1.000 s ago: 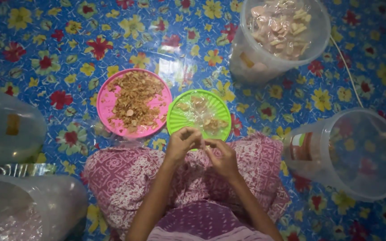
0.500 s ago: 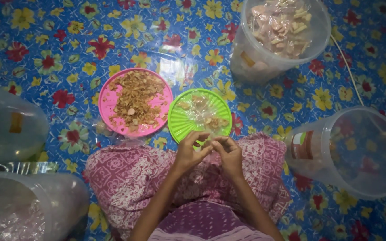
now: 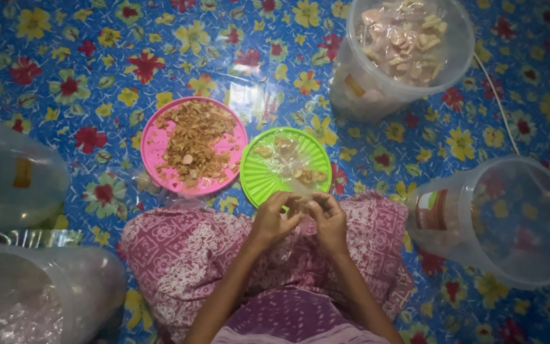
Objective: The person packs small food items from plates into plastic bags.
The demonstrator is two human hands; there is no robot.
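Note:
My left hand [image 3: 275,218] and my right hand [image 3: 328,218] meet fingertip to fingertip over my lap, pinching a small clear plastic packet [image 3: 302,205] between them. Just beyond the fingers lies a green plate [image 3: 262,178] with a few brown snack pieces. Left of it sits a pink plate [image 3: 153,148] heaped with brown fried crumbs. What is inside the packet is too small to tell.
A clear tub [image 3: 367,83] filled with wrapped snacks stands at the far right. Another clear tub [image 3: 529,242] lies tipped at my right. More clear tubs [image 3: 14,185] sit at my left, all on a blue floral mat [image 3: 84,64]. A thin cord [image 3: 494,105] runs beside the tubs.
Both hands stay joined over my lap; they have shifted slightly toward the green plate's near edge, fingers still working the small packet.

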